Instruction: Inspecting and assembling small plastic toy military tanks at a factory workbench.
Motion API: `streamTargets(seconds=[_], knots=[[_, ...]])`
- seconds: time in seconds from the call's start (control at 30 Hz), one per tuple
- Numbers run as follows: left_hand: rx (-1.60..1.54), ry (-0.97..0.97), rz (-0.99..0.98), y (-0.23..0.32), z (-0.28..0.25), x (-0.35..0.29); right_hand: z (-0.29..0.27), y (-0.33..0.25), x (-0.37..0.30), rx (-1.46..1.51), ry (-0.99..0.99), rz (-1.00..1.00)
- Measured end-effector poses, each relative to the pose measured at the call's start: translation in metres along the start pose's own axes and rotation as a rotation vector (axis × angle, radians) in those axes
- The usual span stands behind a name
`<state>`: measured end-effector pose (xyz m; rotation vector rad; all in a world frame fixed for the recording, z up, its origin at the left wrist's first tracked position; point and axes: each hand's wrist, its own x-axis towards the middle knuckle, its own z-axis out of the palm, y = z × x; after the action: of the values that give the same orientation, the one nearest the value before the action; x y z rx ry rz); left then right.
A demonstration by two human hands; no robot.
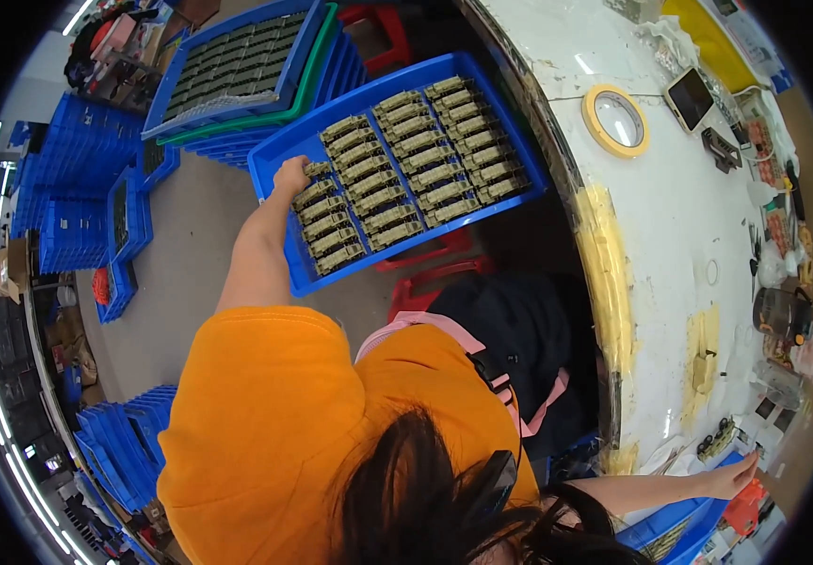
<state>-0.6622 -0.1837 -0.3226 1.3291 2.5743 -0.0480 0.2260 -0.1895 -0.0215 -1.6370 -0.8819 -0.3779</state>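
My left hand [291, 176] reaches to the left edge of a blue tray [273, 158]. Its fingers close on a small olive-tan toy truck [316, 169] at the end of one row; the fingertips are partly hidden. Inside the tray, several more toy trucks [375, 182] lie side by side in three columns. Far off to the right, my right hand [734, 477] is stretched out with fingers extended and holds nothing visible. It is above the white worktable's near end, close to a red-orange object [743, 507] and another blue tray [698, 529].
Stacked blue and green trays [237, 66] with dark parts stand behind the tray. Red stools [434, 273] sit beneath it. The white worktable [651, 245] carries a tape roll [615, 121] and a phone-like device [689, 98]. More blue crates [77, 231] stand at left.
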Motion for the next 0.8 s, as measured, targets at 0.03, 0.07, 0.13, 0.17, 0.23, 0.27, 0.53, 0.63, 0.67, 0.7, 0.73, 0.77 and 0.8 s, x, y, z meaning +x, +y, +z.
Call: streamTargets(seconds=[0.03,0.07,0.13,0.17,0.23,0.27,0.53,0.63,0.67,0.7,0.73,0.77,0.8], knots=[[-0.004,-0.007,0.001,0.002,0.002,-0.001,0.000,-0.006,-0.001,-0.005,-0.002,-0.006],[0.006,-0.017,-0.011,0.004,0.002,-0.001,0.002,-0.011,-0.003,-0.010,0.003,-0.012],[0.029,-0.028,-0.035,0.008,-0.002,-0.001,0.008,-0.027,-0.011,-0.014,0.013,-0.018],[0.040,-0.033,-0.047,0.010,-0.002,-0.001,0.008,-0.031,-0.013,-0.016,0.020,-0.021],[0.072,-0.027,-0.039,0.009,-0.001,-0.001,0.008,-0.035,-0.016,-0.014,0.016,-0.018],[0.103,-0.023,-0.032,0.009,0.000,-0.001,0.007,-0.036,-0.017,-0.013,0.011,-0.016],[0.190,-0.059,-0.026,0.012,-0.002,-0.003,-0.008,-0.041,-0.021,-0.035,0.002,-0.002],[0.194,-0.082,-0.019,0.012,-0.006,-0.005,-0.013,-0.047,-0.024,-0.056,0.011,0.013],[0.197,-0.091,-0.016,0.011,-0.008,-0.005,-0.014,-0.048,-0.027,-0.065,0.013,0.019],[0.191,-0.094,-0.040,0.008,-0.008,-0.006,-0.013,-0.051,-0.031,-0.059,0.013,0.022],[0.179,-0.090,-0.051,0.005,-0.010,-0.009,-0.012,-0.054,-0.035,-0.052,0.007,0.044],[0.183,-0.086,-0.038,0.020,-0.005,0.001,-0.017,-0.055,-0.032,-0.066,0.024,0.062],[0.168,-0.094,-0.020,0.033,-0.005,0.003,-0.024,-0.055,-0.029,-0.082,0.046,0.081]])
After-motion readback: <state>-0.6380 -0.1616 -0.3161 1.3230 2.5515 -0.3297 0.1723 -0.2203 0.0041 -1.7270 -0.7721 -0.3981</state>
